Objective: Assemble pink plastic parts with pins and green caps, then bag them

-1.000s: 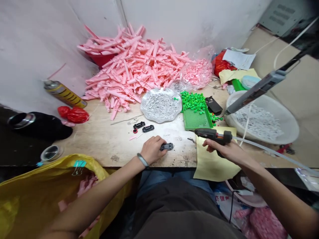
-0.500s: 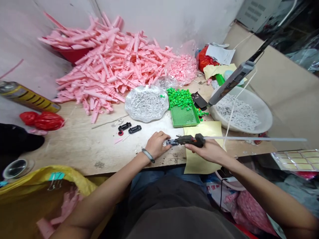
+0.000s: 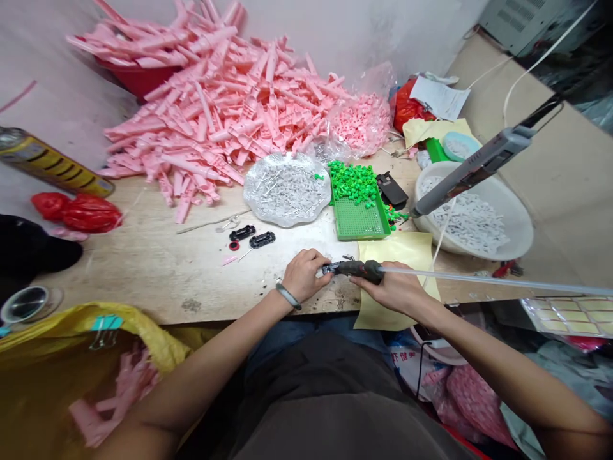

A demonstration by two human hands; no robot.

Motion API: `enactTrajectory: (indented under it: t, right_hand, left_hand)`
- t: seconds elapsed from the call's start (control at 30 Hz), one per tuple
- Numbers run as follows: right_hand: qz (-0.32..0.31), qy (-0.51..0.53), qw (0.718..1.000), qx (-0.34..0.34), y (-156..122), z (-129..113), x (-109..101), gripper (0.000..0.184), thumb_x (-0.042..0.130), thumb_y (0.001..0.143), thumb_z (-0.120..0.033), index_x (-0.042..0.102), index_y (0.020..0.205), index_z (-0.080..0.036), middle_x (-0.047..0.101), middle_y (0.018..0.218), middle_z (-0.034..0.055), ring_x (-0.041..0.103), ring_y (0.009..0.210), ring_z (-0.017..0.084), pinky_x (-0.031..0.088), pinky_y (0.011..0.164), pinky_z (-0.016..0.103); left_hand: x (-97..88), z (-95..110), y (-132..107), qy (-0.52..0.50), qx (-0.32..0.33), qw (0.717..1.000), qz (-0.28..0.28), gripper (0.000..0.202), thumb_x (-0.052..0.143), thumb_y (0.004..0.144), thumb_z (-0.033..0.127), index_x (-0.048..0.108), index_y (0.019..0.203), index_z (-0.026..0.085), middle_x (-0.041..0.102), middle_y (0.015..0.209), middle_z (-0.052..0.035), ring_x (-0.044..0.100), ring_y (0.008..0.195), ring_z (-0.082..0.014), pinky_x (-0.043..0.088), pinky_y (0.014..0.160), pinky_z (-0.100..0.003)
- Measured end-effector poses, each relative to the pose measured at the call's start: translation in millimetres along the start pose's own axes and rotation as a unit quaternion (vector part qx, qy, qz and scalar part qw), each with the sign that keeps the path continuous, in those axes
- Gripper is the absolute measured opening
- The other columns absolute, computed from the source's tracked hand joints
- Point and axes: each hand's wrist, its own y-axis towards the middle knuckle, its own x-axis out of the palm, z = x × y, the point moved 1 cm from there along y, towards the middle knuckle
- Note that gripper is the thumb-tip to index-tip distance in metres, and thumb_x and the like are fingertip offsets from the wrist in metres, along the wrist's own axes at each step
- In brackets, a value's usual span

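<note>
My left hand (image 3: 303, 275) pinches a small black-and-silver part (image 3: 329, 268), resembling a toy car chassis, just above the table. My right hand (image 3: 395, 289) is wrapped around a dark glue gun (image 3: 366, 271), whose nozzle points left and meets or nearly meets that part. From the gun's back a long clear glue stick (image 3: 479, 278) sticks out to the right. Two black chassis pieces, one (image 3: 262, 239) beside a thin white stick and the other (image 3: 242, 232) behind it, lie left of my hands. A yellow paper sheet (image 3: 400, 246) lies under the right hand.
A pink plastic pile (image 3: 215, 115) fills the back left. A clear scalloped plate (image 3: 287, 220) holds small pale parts. Green pieces sit in a green tray (image 3: 361, 223). A grey screwdriver-like tool (image 3: 472, 169) hangs over a white bowl (image 3: 524, 227). A yellow sack (image 3: 138, 319) stands front left.
The camera view has shifted slightly, so the table items appear moved. My hands keep the same grips, and the glue gun's nozzle stays at the small part.
</note>
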Motion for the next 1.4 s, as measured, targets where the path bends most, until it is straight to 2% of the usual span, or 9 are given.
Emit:
enactTrajectory:
  t: [0.23,0.53,0.7,0.83,0.97,1.07,1.2,1.3,1.4]
  right_hand:
    - [0.003,-0.005,1.000,-0.018,1.4,4.0,1.1,0.052,0.045,0.086,-0.069,0.074,0.091,-0.025,0.071,0.074,0.0076,0.066,0.074,0.023,0.040,0.060,0.028]
    - [0.004,-0.011,1.000,-0.011,-1.3,7.5,0.7,0.055,0.044,0.087,-0.070,0.074,0.088,-0.023,0.071,0.075,0.0093,0.066,0.073,0.025,0.039,0.060,0.029]
    - [-0.006,-0.010,1.000,-0.005,-0.4,8.8,1.5,0.056,0.043,0.086,-0.072,0.074,0.086,-0.025,0.071,0.074,0.0084,0.067,0.072,0.024,0.039,0.059,0.029]
    - [-0.003,-0.011,1.000,-0.005,0.2,9.3,3.5,0.057,0.042,0.085,-0.072,0.073,0.084,-0.023,0.072,0.075,0.0093,0.067,0.072,0.025,0.039,0.061,0.029]
    - [-0.003,-0.009,1.000,-0.001,0.3,10.7,6.2,0.059,0.041,0.085,-0.073,0.073,0.085,-0.024,0.072,0.077,0.0099,0.068,0.074,0.026,0.040,0.061,0.030]
    - [-0.006,-0.001,1.000,-0.001,0.4,11.4,7.0,0.057,0.042,0.086,-0.072,0.073,0.089,-0.025,0.073,0.079,0.0091,0.068,0.076,0.026,0.040,0.062,0.030]
    - [-0.021,0.015,1.000,-0.006,-0.9,11.0,4.3,0.056,0.041,0.087,-0.070,0.073,0.091,-0.025,0.073,0.079,0.0092,0.068,0.076,0.026,0.040,0.062,0.030]
    - [-0.015,0.027,0.999,-0.025,-2.2,10.2,1.9,0.056,0.040,0.089,-0.069,0.074,0.092,-0.024,0.072,0.080,0.0100,0.068,0.076,0.027,0.039,0.062,0.031]
    - [-0.013,0.032,0.999,-0.023,-1.6,10.3,2.8,0.054,0.042,0.089,-0.068,0.075,0.090,-0.025,0.071,0.075,0.0084,0.067,0.074,0.026,0.039,0.060,0.031]
  left_hand:
    - [0.2,-0.7,0.9,0.000,0.001,1.000,-0.002,0.026,0.066,0.083,0.034,0.070,0.105,0.021,0.065,0.099,-0.0060,0.056,0.092,-0.0212,0.047,0.084,-0.034]
    - [-5.2,1.5,3.1,-0.004,-0.007,1.000,-0.015,0.027,0.066,0.082,0.034,0.071,0.105,0.020,0.065,0.099,-0.0062,0.057,0.091,-0.0213,0.048,0.083,-0.034]
    - [-6.4,10.3,28.5,0.009,0.003,1.000,-0.008,0.022,0.056,0.088,0.025,0.073,0.102,0.022,0.065,0.097,-0.0062,0.056,0.092,-0.0208,0.047,0.083,-0.034]
    - [0.5,21.2,54.4,0.070,0.060,0.994,-0.062,0.023,0.052,0.092,0.028,0.074,0.093,0.022,0.064,0.098,-0.0083,0.055,0.094,-0.0230,0.047,0.077,-0.035]
    - [-0.4,20.2,65.4,0.129,0.059,0.985,-0.100,0.027,0.047,0.093,0.027,0.071,0.090,0.017,0.064,0.095,-0.0110,0.057,0.094,-0.0244,0.047,0.074,-0.035]
    - [-9.4,11.8,61.2,0.136,0.039,0.985,-0.098,0.024,0.048,0.091,0.026,0.070,0.092,0.016,0.064,0.096,-0.0105,0.059,0.093,-0.0239,0.047,0.075,-0.034]
    - [-21.5,5.2,41.6,0.088,0.002,0.994,-0.068,0.019,0.051,0.090,0.025,0.068,0.088,0.018,0.066,0.094,-0.0067,0.061,0.089,-0.0208,0.047,0.076,-0.032]
    - [-23.0,9.3,24.1,0.043,-0.019,0.997,-0.061,0.014,0.055,0.088,0.024,0.068,0.089,0.020,0.067,0.093,-0.0044,0.061,0.087,-0.0182,0.048,0.076,-0.030]
    - [-19.0,16.6,14.1,0.058,-0.024,0.995,-0.081,0.015,0.054,0.089,0.024,0.068,0.091,0.019,0.067,0.094,-0.0058,0.061,0.089,-0.0192,0.048,0.077,-0.030]
